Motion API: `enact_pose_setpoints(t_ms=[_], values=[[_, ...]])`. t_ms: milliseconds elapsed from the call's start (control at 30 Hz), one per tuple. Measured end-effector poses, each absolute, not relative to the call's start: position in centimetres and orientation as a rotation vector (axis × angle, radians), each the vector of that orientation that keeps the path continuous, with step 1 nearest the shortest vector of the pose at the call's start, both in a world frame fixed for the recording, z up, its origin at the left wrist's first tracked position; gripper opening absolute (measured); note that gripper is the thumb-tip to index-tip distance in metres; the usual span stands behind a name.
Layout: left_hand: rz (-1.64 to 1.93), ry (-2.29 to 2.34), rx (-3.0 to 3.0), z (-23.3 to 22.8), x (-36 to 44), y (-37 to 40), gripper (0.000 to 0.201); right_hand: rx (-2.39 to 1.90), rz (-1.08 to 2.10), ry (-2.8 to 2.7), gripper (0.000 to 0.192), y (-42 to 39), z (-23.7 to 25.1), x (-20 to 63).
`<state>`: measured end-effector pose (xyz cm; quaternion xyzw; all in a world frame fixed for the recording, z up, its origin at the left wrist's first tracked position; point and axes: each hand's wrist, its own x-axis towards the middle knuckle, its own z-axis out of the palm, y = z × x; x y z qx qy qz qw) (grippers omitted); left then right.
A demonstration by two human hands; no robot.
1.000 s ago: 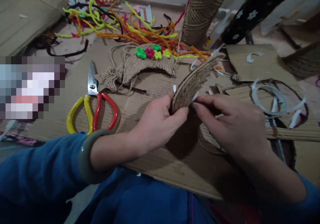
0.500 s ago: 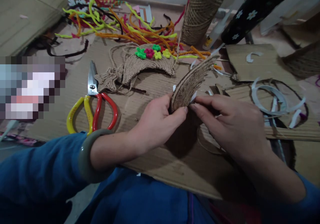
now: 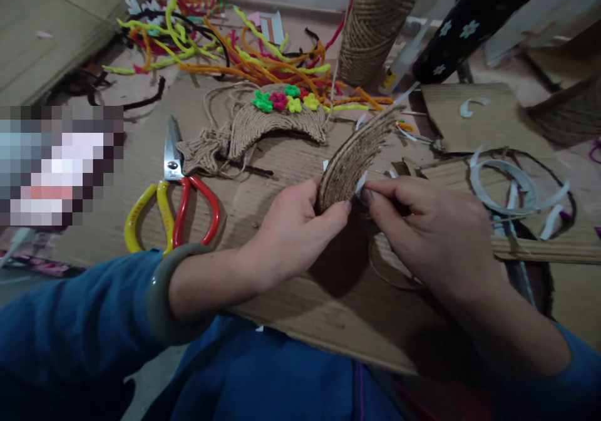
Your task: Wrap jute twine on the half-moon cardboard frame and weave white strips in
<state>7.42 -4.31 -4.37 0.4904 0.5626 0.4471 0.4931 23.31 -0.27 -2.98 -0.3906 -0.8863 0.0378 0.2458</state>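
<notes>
- Since the earlier frames the jute-wound curved piece has tipped a little lower and nearer the left hand, and the right hand has crept in toward its near end; the rest of the clutter lies as it did.
- The left fingers are closed round the near, lower end of the piece, thumb on the side facing the camera, the other fingers behind it.
- The right fingers are pinched together just at that same end, touching a small white scrap at the edge; whether they grip the scrap or a loose end of cord is hard to tell from this angle.
- The piece stands on edge, its long axis running from the fingers up and away to the right, the far tip free in the air above the cardboard sheet.
- Both hands meet at the near end, the left below and left of it, the right beside it on the right.
- Farther out to the left lie scissors with yellow and red handles, well apart from the hands.
- Beyond the piece is a finished jute fan shape with small bright flowers, then a heap of coloured pipe cleaners and a tall cone of jute twine.
- White strip offcuts curl on the right.
</notes>
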Motion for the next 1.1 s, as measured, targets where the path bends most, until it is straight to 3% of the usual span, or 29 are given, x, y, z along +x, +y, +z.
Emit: enact_pose_setpoints(t_ms=[300,633,1100], values=[[1.099,1.362,1.157,-4.32,7.41,-4.27,0.005,-0.998,-0.006,-2.356,0.010,-0.54,-2.96,23.21],[1.133,1.367,1.259,-4.83,7.34,-4.34,0.007,-0.999,-0.100,-2.405,0.013,-0.52,-3.45,22.98],[1.095,1.388,1.247,-4.19,7.36,-4.33,0.012,-1.195,0.219,-2.343,0.012,-0.40,-2.51,22.78]])
